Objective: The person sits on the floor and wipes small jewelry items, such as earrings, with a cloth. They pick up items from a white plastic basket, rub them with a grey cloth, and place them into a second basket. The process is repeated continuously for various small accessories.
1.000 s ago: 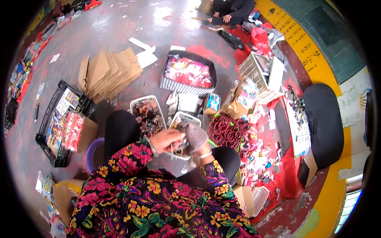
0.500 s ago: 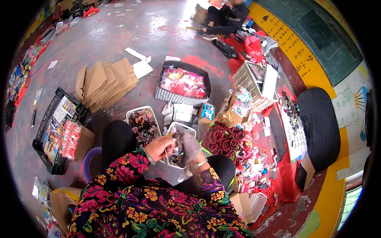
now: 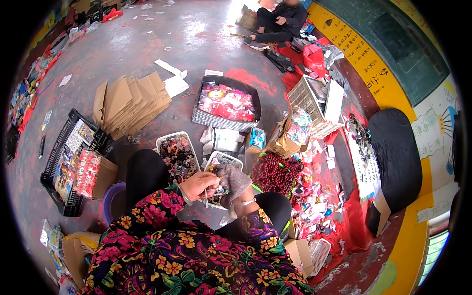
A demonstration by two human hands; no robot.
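Note:
My left hand (image 3: 197,185) is closed in a pinch over the near white basket (image 3: 221,156). A thin pale strand shows by its fingertips, too small to name. Close beside it on the right is my right hand (image 3: 243,197), with a bracelet at the wrist. Grey fabric (image 3: 235,181), which looks like a glove or cloth, covers its fingers, so their pose is hidden. Small mixed items lie in the near basket, partly behind both hands. To its left stands another white basket (image 3: 195,156) full of dark and pink hair ties (image 3: 177,156).
Dark red beads (image 3: 276,173) and loose trinkets (image 3: 314,211) spread at right. Ahead is a checked bin (image 3: 212,118) of pink packets. Flattened cardboard (image 3: 132,103), a black crate (image 3: 58,164) and a purple tub (image 3: 109,197) stand left. A person (image 3: 285,22) sits far off.
Both hands stay over the basket with only small shifts. The grey fabric has tilted and sits slightly lower. The far person's hands have come down from near the head.

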